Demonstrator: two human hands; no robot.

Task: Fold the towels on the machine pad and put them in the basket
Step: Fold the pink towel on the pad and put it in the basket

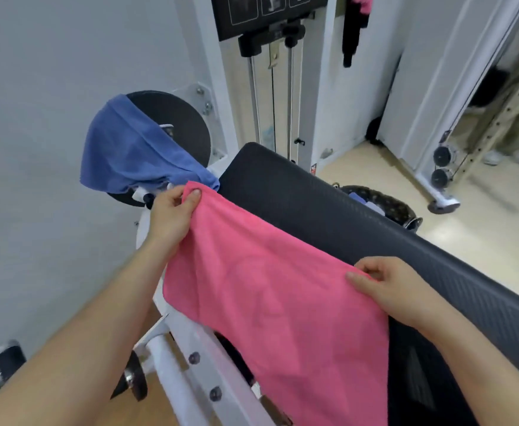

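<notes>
A pink towel [270, 296] hangs spread out along the near edge of the long black machine pad [329, 207]. My left hand [172, 216] pinches its upper left corner. My right hand [387, 287] pinches its upper right corner over the pad. A blue towel [129, 149] is draped over a black round disc of the machine at the upper left. The dark basket [396, 207] stands on the floor beyond the pad, with folded bluish cloth inside; the pad hides most of it.
White machine frame bars [187, 361] run below the towel. A weight stack tower [270, 87] rises behind the pad. A grey wall fills the left. A person's legs and shoes [507, 155] show at the far right by a cable rack.
</notes>
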